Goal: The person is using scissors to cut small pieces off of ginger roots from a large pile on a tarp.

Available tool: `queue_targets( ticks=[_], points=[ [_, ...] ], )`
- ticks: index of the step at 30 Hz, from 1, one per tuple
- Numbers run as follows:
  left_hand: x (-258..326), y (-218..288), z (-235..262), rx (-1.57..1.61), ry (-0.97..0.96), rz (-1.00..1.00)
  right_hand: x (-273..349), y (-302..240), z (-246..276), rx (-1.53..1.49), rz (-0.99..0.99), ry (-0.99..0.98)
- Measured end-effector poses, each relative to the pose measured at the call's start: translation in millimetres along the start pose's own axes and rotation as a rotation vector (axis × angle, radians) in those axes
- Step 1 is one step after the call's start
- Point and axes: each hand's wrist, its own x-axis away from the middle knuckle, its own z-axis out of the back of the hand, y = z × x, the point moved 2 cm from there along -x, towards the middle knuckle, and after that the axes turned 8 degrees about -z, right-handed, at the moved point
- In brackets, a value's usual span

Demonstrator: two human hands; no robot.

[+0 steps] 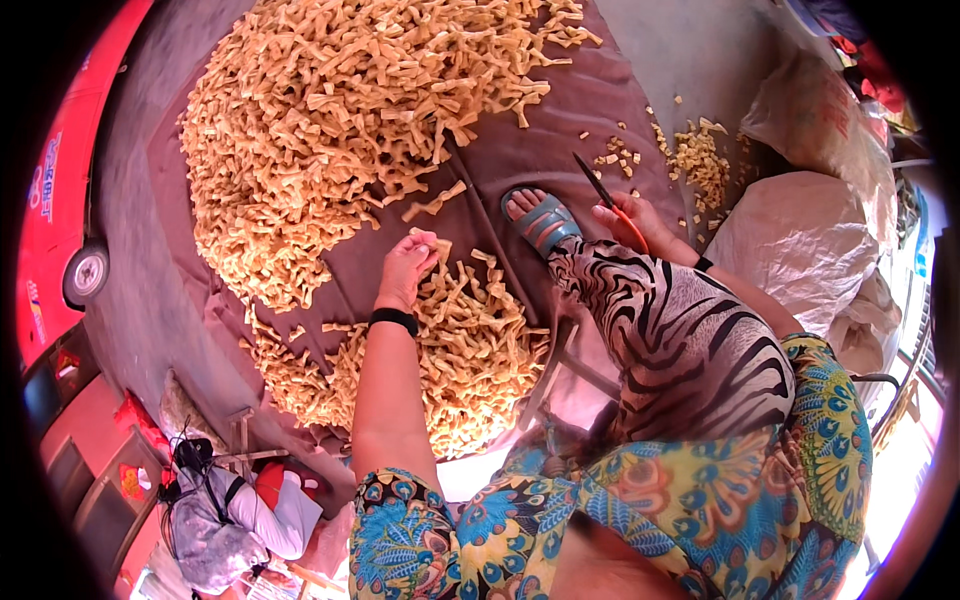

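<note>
**Head view: left hand picks a tan piece from the small pile, right hand holds a knife**

Head view shows the left hand (405, 268) with its fingers pinched shut on a tan forked piece (432, 243) at the far edge of the small pile (455, 350). A black wristband (393, 320) sits on that wrist. The right hand (628, 218) is closed round the orange handle of a knife (605, 195), whose dark blade points up and to the left, away from the body; the hand rests above the knee of a leg in zebra-striped trousers (680, 340).

The small pile lies on the near part of a brown cloth (560, 130) spread on the ground, just under the left forearm and reaching toward the cloth's near edge. A foot in a blue-grey sandal (543, 222) stands on the cloth between the two hands. A thin dark stick (480, 215) runs across the cloth from the large heap toward the sandal.

Beyond the left hand, a large heap (340, 110) of the same tan pieces covers the far left of the cloth, with a few loose pieces between heap and pile. Off the cloth's right edge lies a smaller scatter of cut bits (700, 160), beside white sacks (795, 235). A red vehicle (60, 180) stands past the cloth's left edge.
</note>
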Motion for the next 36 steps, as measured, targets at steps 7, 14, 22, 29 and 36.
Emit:
queue_targets(
  ticks=[7, 14, 22, 29, 36],
  points=[
    [-18, 8, 33, -0.224, 0.295, 0.07, 3, -5, 1, -0.045, -0.041, -0.019],
    [-68, 18, 10, -0.755, 0.281, -0.423, 7, -9, 6, -0.061, -0.111, -0.043],
    [-53, 9, -80, -1.247, 0.303, -0.264, 13, -18, 9, -0.027, -0.068, -0.066],
    [-33, 37, -112, 0.005, -0.162, -0.057, 0, -10, 1, -0.057, 0.136, -0.2],
    [-7, 62, -164, -0.088, -0.232, -0.106, 7, -27, 8, 0.236, 0.136, -0.257]
  ],
)
